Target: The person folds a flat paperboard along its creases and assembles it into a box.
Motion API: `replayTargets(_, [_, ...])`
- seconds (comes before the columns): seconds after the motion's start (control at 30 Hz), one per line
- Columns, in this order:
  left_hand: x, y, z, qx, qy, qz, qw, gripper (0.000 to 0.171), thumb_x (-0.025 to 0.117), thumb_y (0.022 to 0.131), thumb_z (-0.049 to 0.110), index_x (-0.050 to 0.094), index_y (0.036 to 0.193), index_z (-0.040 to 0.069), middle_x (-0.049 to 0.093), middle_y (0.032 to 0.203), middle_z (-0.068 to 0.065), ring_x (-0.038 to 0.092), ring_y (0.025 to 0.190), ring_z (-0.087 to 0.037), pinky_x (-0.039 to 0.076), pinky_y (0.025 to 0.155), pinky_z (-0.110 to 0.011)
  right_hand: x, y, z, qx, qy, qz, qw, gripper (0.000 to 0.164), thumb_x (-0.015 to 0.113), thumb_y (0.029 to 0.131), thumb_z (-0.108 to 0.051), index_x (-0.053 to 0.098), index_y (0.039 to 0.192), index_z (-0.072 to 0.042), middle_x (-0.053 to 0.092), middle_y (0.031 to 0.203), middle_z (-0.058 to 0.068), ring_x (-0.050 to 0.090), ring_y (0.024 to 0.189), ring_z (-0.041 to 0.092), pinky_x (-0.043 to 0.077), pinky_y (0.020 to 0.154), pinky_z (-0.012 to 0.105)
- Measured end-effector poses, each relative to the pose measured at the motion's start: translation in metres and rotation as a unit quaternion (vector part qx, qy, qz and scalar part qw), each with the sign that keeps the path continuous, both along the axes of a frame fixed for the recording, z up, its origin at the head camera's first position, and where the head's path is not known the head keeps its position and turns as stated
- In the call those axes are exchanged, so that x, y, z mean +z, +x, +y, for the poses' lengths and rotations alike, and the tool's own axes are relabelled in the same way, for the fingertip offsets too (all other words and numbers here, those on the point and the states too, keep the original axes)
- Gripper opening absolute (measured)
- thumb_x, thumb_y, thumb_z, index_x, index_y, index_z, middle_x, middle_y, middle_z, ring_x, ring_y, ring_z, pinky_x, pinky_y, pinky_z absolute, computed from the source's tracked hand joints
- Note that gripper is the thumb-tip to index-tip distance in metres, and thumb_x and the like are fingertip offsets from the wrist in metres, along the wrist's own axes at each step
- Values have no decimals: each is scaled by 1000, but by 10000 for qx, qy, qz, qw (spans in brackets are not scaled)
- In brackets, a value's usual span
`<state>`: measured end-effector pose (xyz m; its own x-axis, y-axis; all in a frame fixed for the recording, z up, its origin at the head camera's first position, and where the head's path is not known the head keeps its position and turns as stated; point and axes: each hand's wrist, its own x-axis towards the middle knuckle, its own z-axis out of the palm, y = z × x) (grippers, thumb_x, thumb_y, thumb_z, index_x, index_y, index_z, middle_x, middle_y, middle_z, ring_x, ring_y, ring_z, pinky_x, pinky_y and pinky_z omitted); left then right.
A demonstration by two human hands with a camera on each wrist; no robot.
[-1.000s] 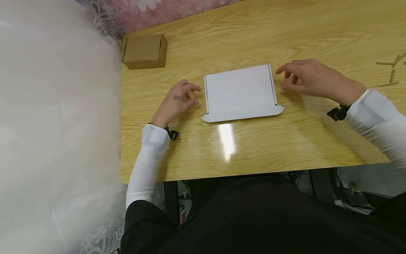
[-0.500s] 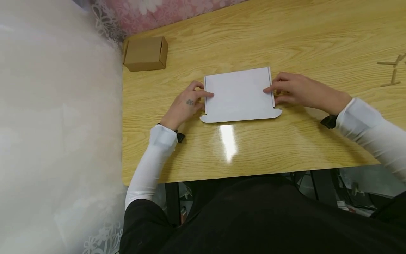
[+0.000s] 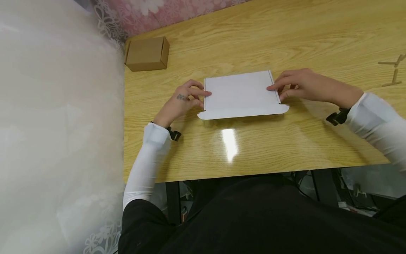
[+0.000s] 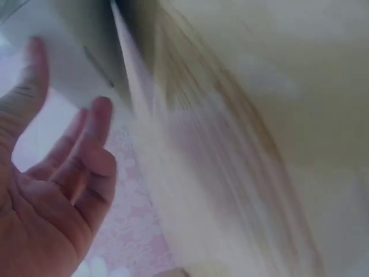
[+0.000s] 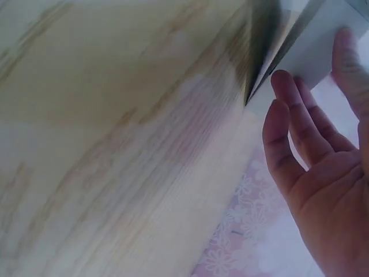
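A flat white cardboard mailer box (image 3: 239, 93), with a rounded-ear flap along its near edge, lies between the two hands. A shadow shows beneath that near edge. My left hand (image 3: 180, 100) grips the box's left side, index finger on top and thumb lower at the side. On the opposite side, my right hand (image 3: 304, 84) holds the box in a similar way, index fingertip over the top edge. The left wrist view shows the white side of the box (image 4: 63, 69) behind the fingers and thumb; the right wrist view shows the other side panel (image 5: 320, 46).
A closed brown cardboard box (image 3: 146, 54) sits at the table's far left corner. Several thin brown strips (image 3: 393, 74) lie at the right. The wood-grain table (image 3: 253, 148) meets a pink floral cloth (image 3: 177, 12) at the back and a white curtain (image 3: 60, 123) on the left.
Both hands came in from the sides and took hold of the white box. Its near edge has since risen, with a shadow now beneath. The brown box has stayed put.
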<state>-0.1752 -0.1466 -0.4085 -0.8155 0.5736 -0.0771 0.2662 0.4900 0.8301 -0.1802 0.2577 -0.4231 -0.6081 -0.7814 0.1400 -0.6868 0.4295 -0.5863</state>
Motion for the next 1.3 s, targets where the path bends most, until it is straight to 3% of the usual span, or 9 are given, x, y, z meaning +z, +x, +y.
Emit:
replayTargets(0.13, [11,3,-1,108,363,-88,9992,30,68,85,14,68,115,15,51,118,-1,53,88,-17,44,74,-32,3,-1,3,69,-235,-338,9991,51,71,80,1,61,126,-16,59,102,-12,54,84,0,43,70,10])
replayTargets(0.27, [25,9,0,208,762,-619,9950,30,63,90,10,64,120,6,50,120,-7,51,83,-27,42,65,-35,1,-2,5,195,-680,-552,9960,48,64,83,7,59,127,-12,60,104,-7,53,77,4,42,63,14])
replayTargets(0.53, [25,12,-1,322,985,-1037,9892,28,57,94,10,64,121,7,55,117,-5,55,83,-37,47,60,-30,2,-3,8,202,-1021,-560,9930,44,46,91,13,55,130,-4,58,117,1,53,84,8,40,64,17])
replayTargets(0.7, [22,13,-1,529,1113,-1410,9823,28,55,95,12,63,121,5,62,100,-22,55,80,-47,46,59,-33,6,-5,6,233,-1140,-783,9901,39,46,93,10,55,129,-1,63,105,-1,61,79,11,49,68,17])
replayTargets(0.77, [21,12,-1,621,1143,-1571,9790,27,55,95,15,65,117,2,61,90,-29,55,78,-44,46,62,-37,6,-6,6,94,-1161,-731,9905,33,47,93,9,60,122,1,67,96,-1,62,76,9,50,68,16])
replayTargets(0.9, [21,10,0,736,1312,-1933,9695,27,56,94,17,66,111,-1,58,93,-31,59,72,-32,46,63,-35,9,-7,5,-352,-1108,-563,9916,25,48,94,6,64,113,3,70,84,4,64,72,5,49,64,14])
replayTargets(1.07, [21,10,2,963,1571,-2292,9558,26,54,95,21,66,107,2,58,96,-19,53,66,-20,41,58,-27,7,-7,-1,-841,-1149,-960,9851,25,43,98,-1,62,113,4,69,81,11,65,73,6,51,62,17])
replayTargets(1.17, [22,10,4,1021,1553,-2323,9547,28,54,95,24,65,109,2,57,93,-11,47,63,-18,37,56,-27,5,-6,-3,-1108,-1098,-1166,9809,27,40,100,-7,61,114,3,68,82,13,65,73,9,52,61,20])
replayTargets(1.3, [28,12,4,1151,1433,-1913,9642,33,51,96,27,59,123,11,54,105,-8,48,70,-24,38,61,-32,7,-5,1,-1431,-657,-932,9831,27,40,101,-12,59,118,-1,67,84,10,63,73,7,50,61,17])
